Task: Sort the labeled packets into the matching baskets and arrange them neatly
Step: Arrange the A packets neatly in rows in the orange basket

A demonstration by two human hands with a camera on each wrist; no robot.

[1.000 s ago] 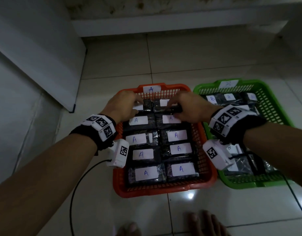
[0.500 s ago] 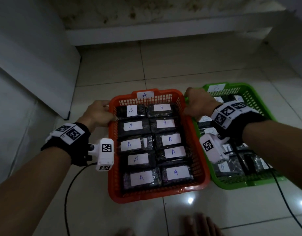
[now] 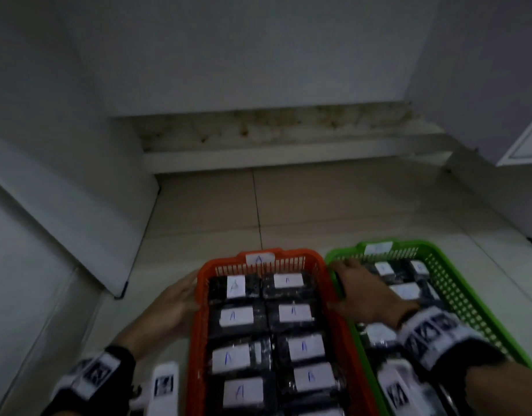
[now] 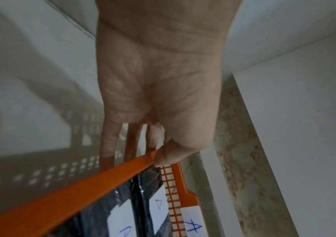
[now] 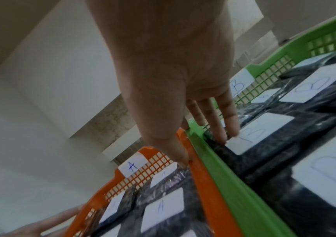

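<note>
The orange basket (image 3: 196,340) holds two columns of black packets with white A labels (image 3: 292,313). My left hand (image 3: 180,298) grips its left rim (image 4: 81,187) near the far corner, thumb on top and fingers down the outside wall. The green basket (image 3: 459,289) stands against its right side with B-labelled packets (image 3: 405,291). My right hand (image 3: 363,292) straddles the two adjoining rims: its thumb sits inside the orange rim (image 5: 209,192), and its straight fingers reach over the green rim (image 5: 234,192) onto a B packet (image 5: 260,128).
Both baskets sit on a pale tiled floor (image 3: 318,205). A low white step (image 3: 288,157) with a stained wall above it runs across the back. A white panel (image 3: 78,223) leans at the left. A cabinet corner (image 3: 526,145) shows at the right.
Both hands left the far A packets and moved outward to the orange basket's sides. The right hand's fingers now lie in the green basket. The head view has tilted upward.
</note>
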